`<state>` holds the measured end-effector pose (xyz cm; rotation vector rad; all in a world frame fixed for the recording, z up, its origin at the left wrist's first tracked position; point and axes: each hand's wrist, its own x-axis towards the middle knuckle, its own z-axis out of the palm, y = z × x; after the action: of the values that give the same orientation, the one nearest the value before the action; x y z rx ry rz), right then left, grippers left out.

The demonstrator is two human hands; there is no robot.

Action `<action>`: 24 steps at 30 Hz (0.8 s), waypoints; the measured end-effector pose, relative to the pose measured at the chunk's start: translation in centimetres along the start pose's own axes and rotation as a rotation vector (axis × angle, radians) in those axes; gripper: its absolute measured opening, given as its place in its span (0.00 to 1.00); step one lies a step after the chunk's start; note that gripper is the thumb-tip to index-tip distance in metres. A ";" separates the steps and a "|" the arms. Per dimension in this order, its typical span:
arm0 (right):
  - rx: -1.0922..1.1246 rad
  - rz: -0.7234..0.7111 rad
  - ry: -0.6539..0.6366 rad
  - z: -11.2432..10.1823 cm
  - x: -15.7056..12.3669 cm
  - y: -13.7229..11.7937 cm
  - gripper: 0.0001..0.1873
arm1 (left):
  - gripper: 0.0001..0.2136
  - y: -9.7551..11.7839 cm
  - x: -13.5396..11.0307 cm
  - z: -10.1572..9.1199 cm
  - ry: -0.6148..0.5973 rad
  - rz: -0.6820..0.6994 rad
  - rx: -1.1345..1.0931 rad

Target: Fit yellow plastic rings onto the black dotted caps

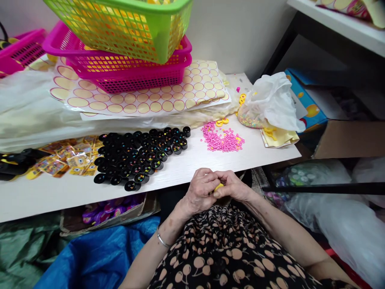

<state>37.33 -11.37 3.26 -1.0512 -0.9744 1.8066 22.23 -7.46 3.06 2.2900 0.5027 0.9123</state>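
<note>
My left hand and my right hand meet at the front edge of the white table, fingers curled together. Both pinch a small yellow piece that shows between the fingertips. Just beyond the hands lies a cluster of several small black round caps, some with coloured bits inside. A pile of pink beads sits to the right of the caps, with a few yellow rings behind it.
Stacked green and pink baskets rest on sheets of round stickers at the back. A plastic bag of small coloured pieces lies at the right. Yellow packets lie at the left. Bags and boxes crowd the floor.
</note>
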 end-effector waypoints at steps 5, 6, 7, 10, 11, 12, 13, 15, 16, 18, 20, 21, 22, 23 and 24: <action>0.070 -0.034 0.123 0.6 0.3 1.8 0.22 | 0.07 -0.9 -0.7 0.2 0.090 -0.120 -0.153; 0.073 -0.041 0.116 0.6 0.4 2.0 0.23 | 0.08 -1.1 -0.9 0.2 0.122 -0.140 -0.190; 0.074 -0.048 0.103 0.7 0.4 2.1 0.24 | 0.10 -1.3 -1.0 0.2 0.149 -0.154 -0.222; 0.072 -0.050 0.060 0.7 0.2 2.0 0.27 | 0.12 -1.7 -1.3 0.4 0.187 -0.178 -0.276; 0.073 -0.049 0.046 0.6 0.2 1.9 0.27 | 0.12 -1.7 -1.3 0.4 0.188 -0.188 -0.284; 0.075 -0.048 0.031 0.5 0.1 1.8 0.28 | 0.11 -1.7 -1.3 0.4 0.185 -0.197 -0.287; 0.076 -0.043 0.017 0.5 0.1 1.6 0.27 | 0.11 -1.7 -1.3 0.5 0.184 -0.206 -0.286; 0.063 -0.026 0.013 0.3 0.0 1.5 0.25 | 0.10 -1.7 -1.2 0.5 0.170 -0.218 -0.272; 0.047 -0.017 0.024 0.3 0.0 1.4 0.24 | 0.10 -1.7 -1.2 0.4 0.157 -0.219 -0.261; 0.005 -0.004 0.052 0.3 0.0 1.2 0.22 | 0.09 -1.5 -1.3 0.4 0.129 -0.210 -0.234; -0.026 -0.002 0.060 0.4 0.1 1.2 0.22 | 0.08 -1.3 -1.3 0.4 0.110 -0.195 -0.207; -0.033 -0.002 0.061 0.4 0.1 1.2 0.21 | 0.07 -1.2 -1.3 0.4 0.103 -0.187 -0.196; -0.035 -0.003 0.065 0.5 0.2 1.3 0.20 | 0.06 -1.1 -1.3 0.4 0.098 -0.179 -0.185; -0.033 -0.006 0.074 0.6 0.2 1.5 0.20 | 0.06 -1.0 -1.3 0.5 0.093 -0.171 -0.174; -0.026 -0.014 0.093 0.7 0.3 1.8 0.19 | 0.05 -1.0 -1.3 0.5 0.088 -0.165 -0.164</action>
<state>36.14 -11.95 1.85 -1.1316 -0.9493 1.7221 21.60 -7.65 1.48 2.0363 0.6216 0.9390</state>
